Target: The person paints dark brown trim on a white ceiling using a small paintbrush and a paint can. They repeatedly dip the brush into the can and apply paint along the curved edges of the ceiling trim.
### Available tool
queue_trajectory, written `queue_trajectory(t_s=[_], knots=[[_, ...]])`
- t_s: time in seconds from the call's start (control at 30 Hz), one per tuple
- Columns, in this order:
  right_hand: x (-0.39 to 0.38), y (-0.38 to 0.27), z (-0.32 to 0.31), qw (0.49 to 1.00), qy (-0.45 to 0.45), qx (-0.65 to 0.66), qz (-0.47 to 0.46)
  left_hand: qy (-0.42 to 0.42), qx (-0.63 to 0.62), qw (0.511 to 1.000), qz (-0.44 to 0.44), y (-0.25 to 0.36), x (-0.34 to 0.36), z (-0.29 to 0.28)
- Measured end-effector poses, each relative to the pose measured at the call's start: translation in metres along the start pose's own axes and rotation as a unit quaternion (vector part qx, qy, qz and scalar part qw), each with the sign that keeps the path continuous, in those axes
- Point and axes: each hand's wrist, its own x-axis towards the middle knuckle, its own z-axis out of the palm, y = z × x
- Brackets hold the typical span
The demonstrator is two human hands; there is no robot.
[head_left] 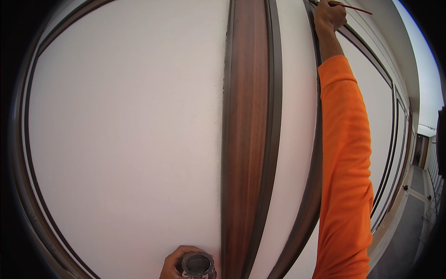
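At the top right, my right hand is raised on an outstretched arm in an orange sleeve. Its fingers are closed round a thin paintbrush, whose reddish handle points out to the right. The brush's tip is hidden near the top of a dark trim strip on the wall. Low in the picture, my left hand is wrapped round a small paint cup with dark grey paint inside and smears on its rim.
White wall panels fill most of the view. Between them runs a brown wood-grain board with dark edging. Far right, a grey walkway stretches along the wall beside a railing.
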Motion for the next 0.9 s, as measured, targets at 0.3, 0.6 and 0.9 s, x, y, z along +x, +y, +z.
queue_trajectory(t_s=[0.3,0.6,0.9], knots=[[-0.0040,-0.0077,-0.0041,1.000,-0.010,0.014,-0.013,0.003,0.006,1.000,0.001,0.0011,-0.0012,-0.0005],[-0.0044,-0.0073,-0.0024,1.000,-0.019,0.011,-0.011,0.007,0.008,1.000,0.003,0.0015,-0.0010,-0.0012],[0.0002,-0.0050,0.0031,0.999,-0.027,-0.019,-0.010,0.009,0.014,1.000,0.006,0.0017,-0.0030,-0.0030]])
